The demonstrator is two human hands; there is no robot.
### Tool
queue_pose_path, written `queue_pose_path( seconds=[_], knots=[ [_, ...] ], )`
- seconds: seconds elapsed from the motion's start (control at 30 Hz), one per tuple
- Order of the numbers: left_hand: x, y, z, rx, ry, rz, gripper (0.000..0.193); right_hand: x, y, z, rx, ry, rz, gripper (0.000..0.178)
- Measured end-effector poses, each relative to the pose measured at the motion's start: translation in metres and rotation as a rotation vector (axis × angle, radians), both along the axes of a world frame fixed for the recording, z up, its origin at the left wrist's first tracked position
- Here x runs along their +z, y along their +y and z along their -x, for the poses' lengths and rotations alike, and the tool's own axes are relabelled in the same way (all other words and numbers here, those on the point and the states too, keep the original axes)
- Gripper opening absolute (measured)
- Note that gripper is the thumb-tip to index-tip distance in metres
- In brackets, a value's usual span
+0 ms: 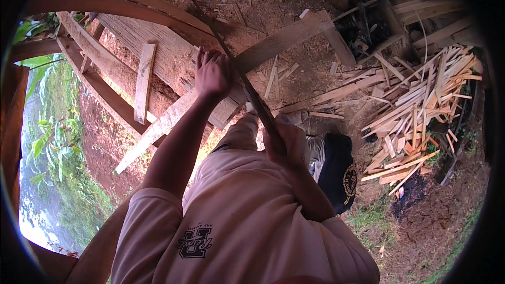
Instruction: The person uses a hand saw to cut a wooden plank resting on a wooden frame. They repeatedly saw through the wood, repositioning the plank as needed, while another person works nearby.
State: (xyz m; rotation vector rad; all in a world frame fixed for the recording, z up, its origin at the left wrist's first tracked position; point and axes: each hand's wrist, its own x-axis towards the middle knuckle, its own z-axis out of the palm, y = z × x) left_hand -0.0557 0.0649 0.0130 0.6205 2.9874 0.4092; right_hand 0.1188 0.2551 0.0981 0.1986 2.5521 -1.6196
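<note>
A long plank (286,42), crossed by a dark tool (256,101).
The plank looks stiff and fairly heavy, best held by its edges; the tool, probably lighter, by its thick near end, where the right hand (286,139) wraps its fingers. The left hand's (213,75) bend beside the tool; whether they grip, I cannot tell.

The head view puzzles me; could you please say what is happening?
The person's right hand grips one end of a long, dark, saw-like tool, which crosses a plank in this view; whether they touch is unclear. The left hand lies over the plank, beside the tool. A pile of wood strips lies to the right.
</note>
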Motion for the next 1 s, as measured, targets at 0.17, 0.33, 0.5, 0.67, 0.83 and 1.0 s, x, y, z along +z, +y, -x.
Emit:
queue_pose_path(
  seconds=[0.17,0.33,0.5,0.67,0.83,1.0],
  knots=[
    [-0.013,-0.003,0.000,0.042,0.040,-0.047,0.033,-0.023,-0.005,-0.014,-0.100,0.247,0.126,0.013],
    [-0.016,-0.005,0.001,0.044,0.026,-0.050,0.034,-0.037,0.006,-0.034,-0.009,0.237,0.096,0.008],
    [-0.015,-0.002,0.000,0.065,0.047,-0.039,0.033,-0.032,0.012,-0.065,-0.003,0.233,-0.028,0.008],
    [-0.016,-0.002,-0.002,0.071,0.027,-0.033,0.031,-0.045,0.015,-0.089,0.015,0.287,-0.145,0.009],
    [-0.005,0.002,-0.001,0.032,-0.055,0.011,0.024,-0.037,0.010,-0.078,-0.033,0.236,-0.060,0.008],
    [-0.012,-0.001,-0.001,0.022,-0.040,0.027,0.024,-0.035,-0.002,-0.046,0.019,0.224,-0.158,0.011]
  ],
)
